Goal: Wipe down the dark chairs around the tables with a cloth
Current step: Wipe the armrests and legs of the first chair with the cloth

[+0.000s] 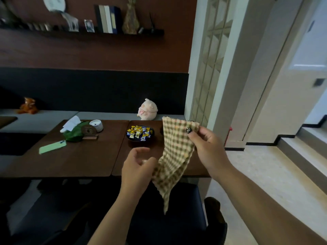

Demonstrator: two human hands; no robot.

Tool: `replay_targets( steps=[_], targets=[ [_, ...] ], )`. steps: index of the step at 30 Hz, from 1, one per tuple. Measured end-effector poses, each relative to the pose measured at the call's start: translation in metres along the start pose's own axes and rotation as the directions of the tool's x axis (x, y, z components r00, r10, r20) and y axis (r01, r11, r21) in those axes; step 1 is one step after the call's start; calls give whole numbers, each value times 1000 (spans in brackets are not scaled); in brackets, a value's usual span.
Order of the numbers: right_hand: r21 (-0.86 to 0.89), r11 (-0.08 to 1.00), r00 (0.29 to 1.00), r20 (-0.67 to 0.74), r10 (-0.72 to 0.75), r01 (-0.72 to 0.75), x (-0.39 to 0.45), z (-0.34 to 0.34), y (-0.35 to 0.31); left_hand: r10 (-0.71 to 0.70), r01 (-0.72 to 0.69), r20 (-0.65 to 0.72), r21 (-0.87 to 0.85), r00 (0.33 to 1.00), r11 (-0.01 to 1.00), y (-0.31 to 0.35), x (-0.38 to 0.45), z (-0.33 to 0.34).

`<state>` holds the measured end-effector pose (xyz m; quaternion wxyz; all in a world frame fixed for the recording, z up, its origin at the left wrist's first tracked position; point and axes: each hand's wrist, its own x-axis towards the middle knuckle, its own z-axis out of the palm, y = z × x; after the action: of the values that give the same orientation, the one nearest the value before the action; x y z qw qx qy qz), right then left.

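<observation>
On the left worktop [70, 156] a green phone [52, 146] lies near the front edge, with a green cloth bundle [74, 133] and a white round container [96, 125] behind it. A narrow seam parts this worktop from the right worktop [141, 145], where a dish of sweets [140, 133] stands mid-surface. A dark chair [159, 218] sits tucked below the near edge, pale open floor [265, 174] to its right. The left hand [138, 168] is raised palm-up, fingers loosely curled, touching the lower part of the checked cloth [175, 156]. The right hand [207, 144] pinches the cloth's upper corner, letting it hang above the chair.
</observation>
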<state>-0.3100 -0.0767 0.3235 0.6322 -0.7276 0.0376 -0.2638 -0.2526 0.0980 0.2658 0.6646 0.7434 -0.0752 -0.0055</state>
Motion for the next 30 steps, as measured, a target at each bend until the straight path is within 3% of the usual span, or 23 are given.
replay_targets(
  steps=[4, 6, 9, 11, 13, 18, 20, 26, 30],
  targets=[
    [44, 999, 996, 86, 0, -3, -21, -35, -30, 55, -57, 18, 360, 998, 931, 4, -46, 15],
    [83, 996, 988, 154, 24, -37, -32, -51, -42, 111, -125, 58, 387, 992, 914, 13, -59, 24],
    [222, 964, 967, 238, 90, -145, -48, -70, -59, 140, -152, 295, 18, 945, 988, 45, -75, 38],
    [273, 946, 966, 233, 111, -174, -56, -81, -68, 148, -39, 462, -236, 874, 971, 64, -83, 46],
    [276, 949, 979, 175, 108, -154, -62, -90, -75, 134, 37, 530, -300, 837, 953, 77, -88, 52],
    [166, 986, 997, -68, 35, -23, -75, -111, -85, 96, 15, 493, -216, 865, 976, 96, -95, 57],
    [147, 989, 994, -104, 26, -10, -76, -112, -86, 97, 5, 491, -202, 866, 979, 103, -98, 51],
    [214, 977, 995, -93, 19, 2, -83, -96, -81, 103, -35, 468, -153, 877, 988, 114, -96, 26],
    [253, 954, 985, 105, 135, -158, -91, -81, -69, 163, -115, 394, -142, 904, 983, 117, -94, 18]
  ],
)
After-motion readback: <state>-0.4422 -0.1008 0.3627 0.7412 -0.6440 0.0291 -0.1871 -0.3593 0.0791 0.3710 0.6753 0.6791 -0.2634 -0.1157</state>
